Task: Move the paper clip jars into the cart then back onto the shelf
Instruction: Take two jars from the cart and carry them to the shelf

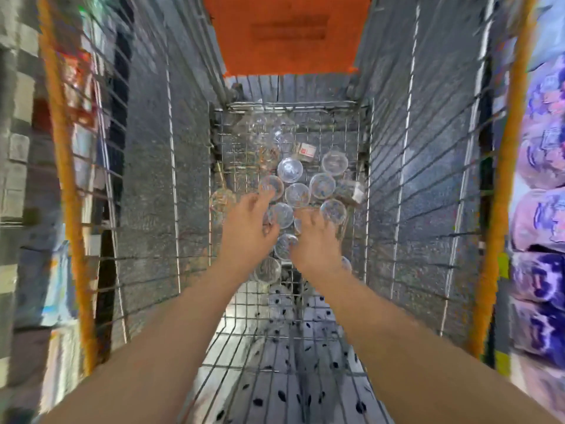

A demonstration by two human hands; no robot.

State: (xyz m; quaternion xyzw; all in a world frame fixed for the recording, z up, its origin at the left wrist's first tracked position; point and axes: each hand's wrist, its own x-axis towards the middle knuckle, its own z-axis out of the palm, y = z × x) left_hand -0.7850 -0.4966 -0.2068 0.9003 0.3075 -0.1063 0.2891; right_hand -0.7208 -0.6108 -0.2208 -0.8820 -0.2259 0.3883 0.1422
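The paper clip jars [289,170] look like small clear plastic tubs with round clear lids. I judge them light, stiff enough to take a firm pinch, and smooth enough to slip if squeezed carelessly. The clips inside would probably rattle and shift the weight a little. A drop seems more likely to pop a lid than to break a jar. The safest hold appears to be round the side wall from above, thumb against fingers, one jar to each hand. The lid alone is a poor place to hold, since I cannot tell whether it screws or snaps on.

The jars lie in a loose cluster on the wire floor of the cart [397,185], toward its far end. Most stand with lids up, touching or just beside one another. A couple at the far and right edges lie tipped on their sides, one showing a white and red label. The contents show only as a faint glinting tangle, and blur hides the rest.

Both bare arms reach down into the cart. The left hand [247,223] is over the near-left part of the cluster, its fingers [266,194] spread and fairly straight, with the tips at a jar lid. The right hand [315,240] is just beside it to the right, its fingers [308,217] bent down over the jars. Motion blur hides whether either hand has closed round a jar, so I cannot tell.

An orange flap [287,35] closes the far end, and purple packs [541,209] fill the shelf at right.
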